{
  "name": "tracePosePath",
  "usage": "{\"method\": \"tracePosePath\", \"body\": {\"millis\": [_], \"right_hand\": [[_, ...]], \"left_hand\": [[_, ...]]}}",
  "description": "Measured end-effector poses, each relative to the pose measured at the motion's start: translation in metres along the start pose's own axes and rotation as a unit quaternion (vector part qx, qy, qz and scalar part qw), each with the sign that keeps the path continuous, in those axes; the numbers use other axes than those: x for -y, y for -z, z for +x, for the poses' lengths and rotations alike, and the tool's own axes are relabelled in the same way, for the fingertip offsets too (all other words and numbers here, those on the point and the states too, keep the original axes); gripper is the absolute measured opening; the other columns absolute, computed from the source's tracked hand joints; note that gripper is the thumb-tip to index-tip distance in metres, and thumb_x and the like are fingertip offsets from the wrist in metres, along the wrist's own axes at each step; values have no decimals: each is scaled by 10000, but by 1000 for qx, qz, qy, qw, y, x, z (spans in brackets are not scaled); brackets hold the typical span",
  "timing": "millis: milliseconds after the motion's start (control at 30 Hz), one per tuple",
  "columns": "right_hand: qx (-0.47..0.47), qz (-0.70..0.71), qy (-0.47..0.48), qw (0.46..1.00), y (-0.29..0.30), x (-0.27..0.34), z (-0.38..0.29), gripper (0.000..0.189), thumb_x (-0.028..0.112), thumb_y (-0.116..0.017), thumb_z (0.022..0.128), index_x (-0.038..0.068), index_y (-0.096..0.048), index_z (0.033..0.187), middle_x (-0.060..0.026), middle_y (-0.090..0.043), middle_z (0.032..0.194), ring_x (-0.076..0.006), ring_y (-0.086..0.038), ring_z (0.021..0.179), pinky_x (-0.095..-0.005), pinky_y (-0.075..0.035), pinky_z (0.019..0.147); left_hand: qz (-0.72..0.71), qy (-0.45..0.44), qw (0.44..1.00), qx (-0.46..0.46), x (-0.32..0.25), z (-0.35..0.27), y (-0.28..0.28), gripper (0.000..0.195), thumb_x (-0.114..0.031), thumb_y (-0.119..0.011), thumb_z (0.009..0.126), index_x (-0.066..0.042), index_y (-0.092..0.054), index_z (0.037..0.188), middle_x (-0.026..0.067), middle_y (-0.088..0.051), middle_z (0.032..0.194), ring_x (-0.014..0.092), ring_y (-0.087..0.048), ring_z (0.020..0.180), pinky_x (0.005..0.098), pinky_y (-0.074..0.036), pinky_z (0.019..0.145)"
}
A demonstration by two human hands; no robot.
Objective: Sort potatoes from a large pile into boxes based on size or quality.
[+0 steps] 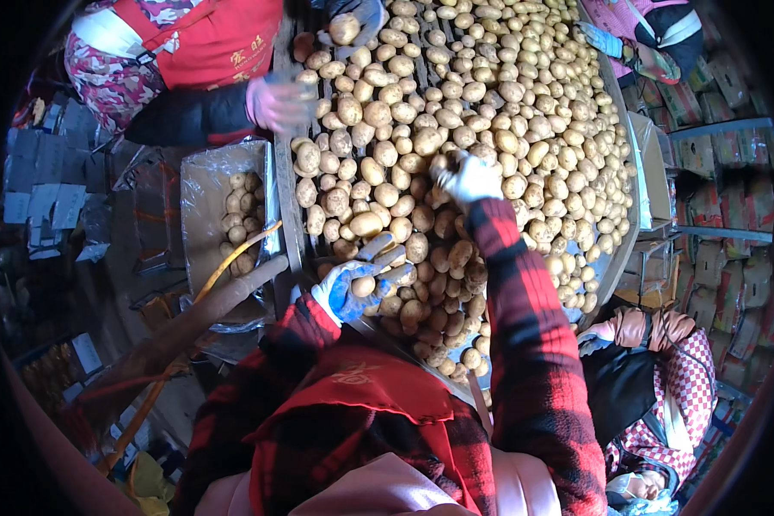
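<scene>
My left hand, in a blue and white work glove, is palm up over the near left part of the potato heap. A small potato rests in its palm, with the fingers stretched out to the right. My right hand, in a pale glove, reaches into the middle of the heap, its fingers curled down against the potatoes. Blur and the potatoes around it hide whether it grips one. Many loose potatoes cover the slatted sorting table, and darker, dirtier potatoes lie between my two hands.
A co-worker's pink-gloved hand is at the left edge; another gloved hand holds a potato. More co-workers stand at right. A plastic-lined carton holds potatoes beside a wooden pole and an orange hose. Stacked cartons line the right.
</scene>
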State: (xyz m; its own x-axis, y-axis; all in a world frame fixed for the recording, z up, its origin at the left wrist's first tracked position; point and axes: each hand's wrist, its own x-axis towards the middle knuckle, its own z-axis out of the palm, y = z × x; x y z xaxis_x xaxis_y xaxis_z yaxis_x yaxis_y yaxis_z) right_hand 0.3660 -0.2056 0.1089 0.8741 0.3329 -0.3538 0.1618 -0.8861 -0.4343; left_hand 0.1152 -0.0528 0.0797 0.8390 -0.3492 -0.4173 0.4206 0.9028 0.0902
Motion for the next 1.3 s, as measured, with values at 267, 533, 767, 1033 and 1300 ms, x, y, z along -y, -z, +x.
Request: {"method": "tracePosePath", "body": {"millis": [267,533,767,1033,1300], "right_hand": [[61,7,204,977,-32,6,-88,618,365,-641,902,137,-485,1454,-229,-459,1483,-412,-593,1200,-480,-499,990],[196,-184,232,935,-102,39,21,486,229,-686,828,190,-621,1308,-146,-658,1198,-328,-648,1109,-438,-533,899],[357,529,-21,770,-69,-4,-13,448,378,-577,1001,87,-607,1340,-87,-696,1163,-170,-699,843,-277,-573,674],[81,129,311,938,-64,69,-32,435,228,-557,964,56,-555,1364,-205,-582,1359,-363,-587,1222,-412,-480,1026],[62,-191,276,940,-128,114,36,244,172,-517,939,145,-633,1151,-154,-669,1146,-354,-707,987,-490,-561,831]], "left_hand": [[269,-93,945,161,-7,-15,23,620,24,-464,965,-86,-294,1550,160,-366,1563,314,-477,1365,280,-535,869],[-275,145,946,97,-6,-32,25,608,-68,-600,979,-193,-336,1513,168,-418,1520,337,-504,1335,343,-545,938],[-122,-70,990,-19,-2,-40,40,574,-528,-459,1015,-122,-529,1416,147,-340,1588,349,-324,1463,457,-429,1083],[-203,-97,973,54,-18,-21,34,459,-563,-475,990,-192,-715,1111,130,-383,1559,415,-363,1408,589,-451,1015],[-146,-107,983,35,-20,-44,21,532,-546,-425,1020,-126,-641,1264,140,-332,1590,427,-311,1449,604,-438,1056]]}}
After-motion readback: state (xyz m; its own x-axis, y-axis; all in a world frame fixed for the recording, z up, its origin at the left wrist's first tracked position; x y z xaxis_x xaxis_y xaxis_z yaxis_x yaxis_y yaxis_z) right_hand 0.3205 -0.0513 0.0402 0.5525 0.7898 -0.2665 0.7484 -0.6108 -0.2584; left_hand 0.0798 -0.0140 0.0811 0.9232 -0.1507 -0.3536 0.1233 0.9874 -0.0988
